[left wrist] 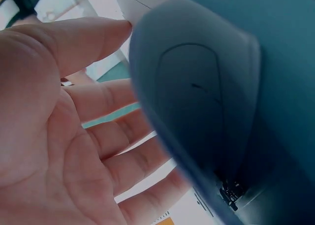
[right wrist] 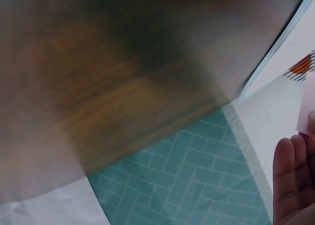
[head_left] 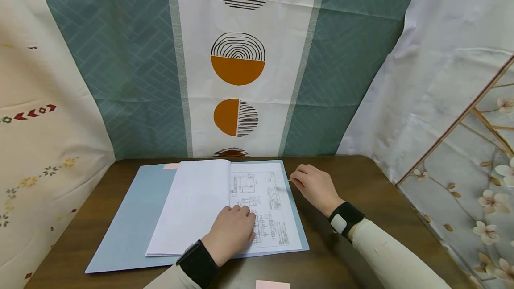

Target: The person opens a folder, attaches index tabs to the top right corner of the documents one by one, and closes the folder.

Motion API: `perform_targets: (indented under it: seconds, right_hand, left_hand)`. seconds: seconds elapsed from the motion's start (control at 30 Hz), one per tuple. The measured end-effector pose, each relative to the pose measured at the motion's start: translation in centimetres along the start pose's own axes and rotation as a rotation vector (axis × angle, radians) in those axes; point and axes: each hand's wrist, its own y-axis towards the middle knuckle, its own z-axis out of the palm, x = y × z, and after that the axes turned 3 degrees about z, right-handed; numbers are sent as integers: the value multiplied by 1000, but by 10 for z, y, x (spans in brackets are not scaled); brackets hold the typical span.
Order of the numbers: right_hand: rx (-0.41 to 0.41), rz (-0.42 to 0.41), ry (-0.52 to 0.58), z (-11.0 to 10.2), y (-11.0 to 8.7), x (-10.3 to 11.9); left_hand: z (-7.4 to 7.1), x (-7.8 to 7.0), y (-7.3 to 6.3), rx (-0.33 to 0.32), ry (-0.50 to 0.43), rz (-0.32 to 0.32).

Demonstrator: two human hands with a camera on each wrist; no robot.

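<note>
A blue folder (head_left: 134,217) lies spread on the table, holding white sheets. Its left-hand page (head_left: 196,208) shows blank, while the right-hand page (head_left: 277,235) carries printed technical drawings. My left hand (head_left: 233,231) rests over the inner lower part of the printed page, its fingers relaxed; the palm (left wrist: 54,136) shows in the left wrist view. At the page's upper right edge, my right hand (head_left: 315,186) pinches a small pink sticky note (right wrist: 306,107). From the head view that note appears nearly edge-on as a thin pale strip at the fingertips.
Another pink sticky note (head_left: 172,166) is at the folder's top left edge. A pink pad or slip (head_left: 273,284) lies near the table's front. The brown table (head_left: 385,217) meets a patterned teal and white cloth (head_left: 361,57) at the back, with light floral cloths on both sides.
</note>
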Motion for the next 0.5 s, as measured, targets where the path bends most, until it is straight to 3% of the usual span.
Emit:
perform_targets:
  seconds: [0.5]
  right_hand:
    - [34, 65, -67, 35, 35, -25]
  left_hand:
    - [4, -1, 1, -7, 19, -8]
